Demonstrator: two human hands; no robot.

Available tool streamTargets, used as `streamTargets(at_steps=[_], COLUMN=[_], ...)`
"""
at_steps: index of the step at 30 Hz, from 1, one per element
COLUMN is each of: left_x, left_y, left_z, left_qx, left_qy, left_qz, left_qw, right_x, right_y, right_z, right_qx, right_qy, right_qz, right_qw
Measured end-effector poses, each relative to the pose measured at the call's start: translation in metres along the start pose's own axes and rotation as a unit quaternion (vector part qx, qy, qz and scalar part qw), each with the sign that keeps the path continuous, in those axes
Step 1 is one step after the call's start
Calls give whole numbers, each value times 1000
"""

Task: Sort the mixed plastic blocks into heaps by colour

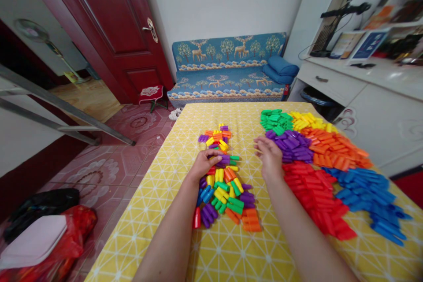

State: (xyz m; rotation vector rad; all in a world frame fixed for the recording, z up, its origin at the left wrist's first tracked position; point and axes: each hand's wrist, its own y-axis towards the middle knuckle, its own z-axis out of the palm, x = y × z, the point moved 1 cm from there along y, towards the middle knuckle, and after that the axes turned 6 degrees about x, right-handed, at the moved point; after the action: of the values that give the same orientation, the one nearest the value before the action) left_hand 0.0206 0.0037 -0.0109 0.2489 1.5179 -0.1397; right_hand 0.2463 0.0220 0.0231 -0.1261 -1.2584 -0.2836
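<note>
My left hand (202,164) reaches over a mixed cluster of plastic bullet-shaped pieces (220,196) in the middle of the table. Its thumb and fingers are closed at the left end of a purple piece (225,159), with a green piece (235,157) just to the right. My right hand (270,157) hovers between this cluster and the sorted piles, fingers loosely curled and apart, with nothing visible in them. Nearest to it is the purple pile (292,144); the red pile (310,194) lies beside my right forearm.
A green pile (276,120), a yellow pile (310,120), an orange pile (339,147) and a blue pile (370,196) lie on the table's right side. The table has a yellow patterned cloth (158,211). Behind it stands a blue sofa (228,79); a white cabinet (370,110) is at right.
</note>
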Motion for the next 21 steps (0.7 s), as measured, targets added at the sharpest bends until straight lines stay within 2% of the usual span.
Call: streamTargets(at_steps=[2,4,7,10,12,13,16,18,21], left_x=[-3,-6,-10,-10,-10,-10,-10,-10,-11], left_y=[0,0,-1,-1,0,0,0,0,1], left_z=[0,0,0,-1,-2,-3,-3,-3,-3], left_qx=[-12,-21,-23,-26,-38,-45,-51,-47,-45], left_qy=[16,35,56,74,91,99,106,104,104], left_qz=[9,20,31,39,48,53,60,57,51], left_qw=[1000,999,998,996,994,993,991,992,992], right_x=[-10,-20,-33,-35,-30,-25,-6,6,17], right_y=[-12,-24,-37,-39,-33,-27,-6,8,24], right_z=[15,27,38,40,35,31,12,-3,-22], right_qx=[132,226,281,284,259,227,51,-59,-116], right_qy=[-84,-144,-198,-202,-160,-129,7,112,220], right_qz=[17,19,4,-10,-9,-11,-40,-64,-59], right_qw=[988,963,939,937,953,965,998,990,967])
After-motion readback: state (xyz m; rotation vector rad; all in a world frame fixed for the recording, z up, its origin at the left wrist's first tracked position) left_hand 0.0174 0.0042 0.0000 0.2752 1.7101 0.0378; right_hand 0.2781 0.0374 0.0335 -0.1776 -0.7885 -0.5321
